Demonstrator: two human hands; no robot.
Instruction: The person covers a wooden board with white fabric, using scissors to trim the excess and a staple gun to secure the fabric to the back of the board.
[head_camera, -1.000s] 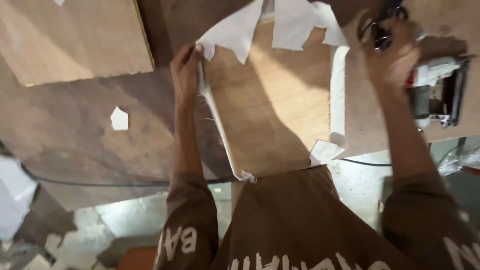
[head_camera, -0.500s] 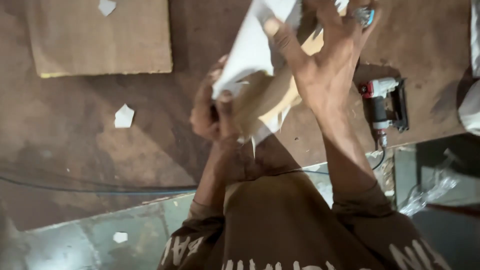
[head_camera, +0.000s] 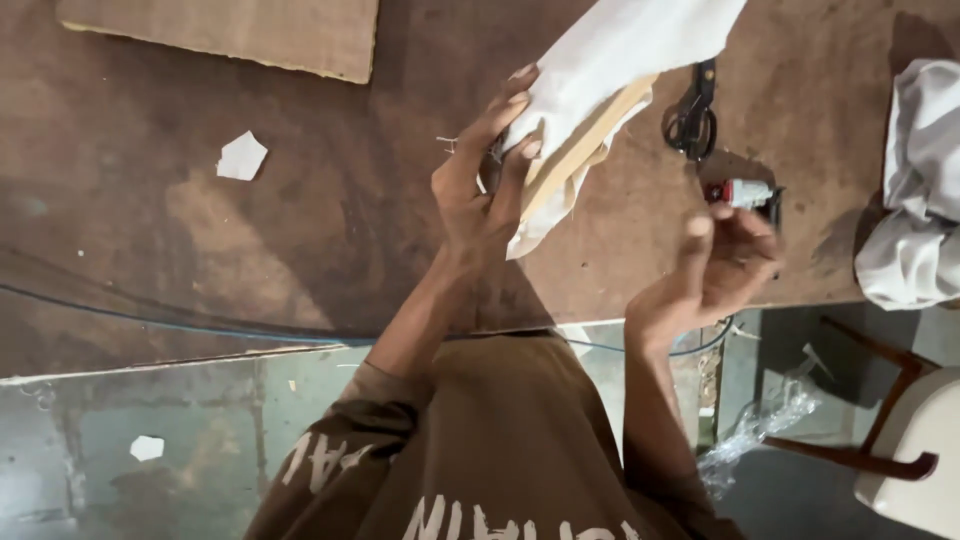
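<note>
Left hand gripped a cloth-wrapped wooden board above the table.

The left hand had its fingers closed on the lower end of the board, whose long axis rose slanting toward the table's far edge, white cloth draped over pale flat wood. The right hand hung half-curled and empty near the table's near edge, beside a power tool and black scissors.

A brown long-sleeved top is worn, its front marked with large pale block lettering that is cut off by the lower edge of the view. The sleeves are pushed up, leaving both forearms bare. The left hand and right hand are ungloved, without rings or watch.
</note>
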